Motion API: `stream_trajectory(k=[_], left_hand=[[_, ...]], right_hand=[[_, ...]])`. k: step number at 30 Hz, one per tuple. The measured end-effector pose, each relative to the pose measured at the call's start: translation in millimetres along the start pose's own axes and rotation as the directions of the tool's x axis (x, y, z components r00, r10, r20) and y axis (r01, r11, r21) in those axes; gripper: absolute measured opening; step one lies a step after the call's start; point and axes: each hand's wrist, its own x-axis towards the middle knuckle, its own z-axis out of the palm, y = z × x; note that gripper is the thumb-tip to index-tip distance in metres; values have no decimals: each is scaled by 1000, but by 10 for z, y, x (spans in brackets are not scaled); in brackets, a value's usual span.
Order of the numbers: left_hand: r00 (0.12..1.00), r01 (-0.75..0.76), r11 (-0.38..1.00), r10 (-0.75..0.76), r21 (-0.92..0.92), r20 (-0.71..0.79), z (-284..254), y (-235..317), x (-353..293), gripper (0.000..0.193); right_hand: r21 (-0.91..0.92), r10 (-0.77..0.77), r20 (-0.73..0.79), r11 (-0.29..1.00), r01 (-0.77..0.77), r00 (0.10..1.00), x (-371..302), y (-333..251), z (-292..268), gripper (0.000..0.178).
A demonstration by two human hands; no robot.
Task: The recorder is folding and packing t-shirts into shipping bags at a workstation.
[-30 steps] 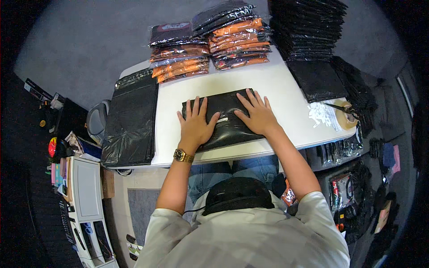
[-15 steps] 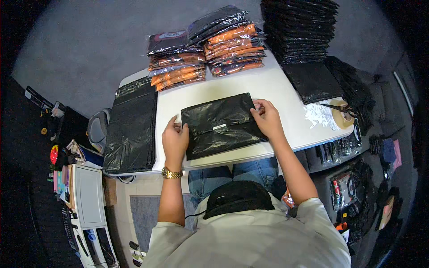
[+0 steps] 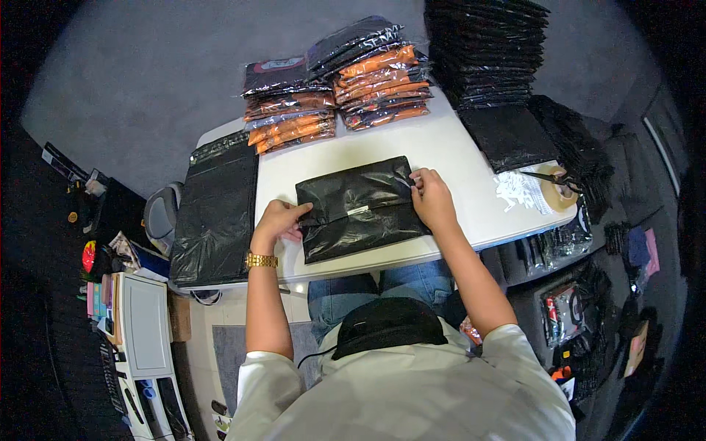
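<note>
A folded black plastic mailing bag lies in front of me on the white table, a small white label strip near its middle. My left hand is closed on its left edge, the thumb on top and the other fingers at the side and partly hidden. At the right edge, near the far corner, my right hand pinches the bag between thumb and fingers. A gold watch circles my left wrist.
Flat black mailing bags lie at the left. Clear-wrapped garments are stacked at the back, with a tall pile of black packages behind right. Scissors, a tape roll and white slips lie right.
My left hand has shifted from beside the bag to a grip on its left edge. My right hand has moved slightly left and closed on the right edge.
</note>
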Motion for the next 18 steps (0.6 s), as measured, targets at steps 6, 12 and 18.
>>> stream_trajectory(k=[6, 12, 18], left_hand=[[990, -82, 955, 110, 284, -83, 85, -97, -18, 42], [966, -257, 876, 247, -408, -76, 141, -229, -82, 22], [896, -430, 435, 312, -791, -316, -170, 409, -541, 18]], right_hand=[[28, 20, 32, 999, -21, 999, 0, -10, -18, 26], [116, 38, 44, 992, -43, 998, 5, 23, -86, 33], [299, 36, 30, 953, -44, 999, -20, 119, -120, 36]])
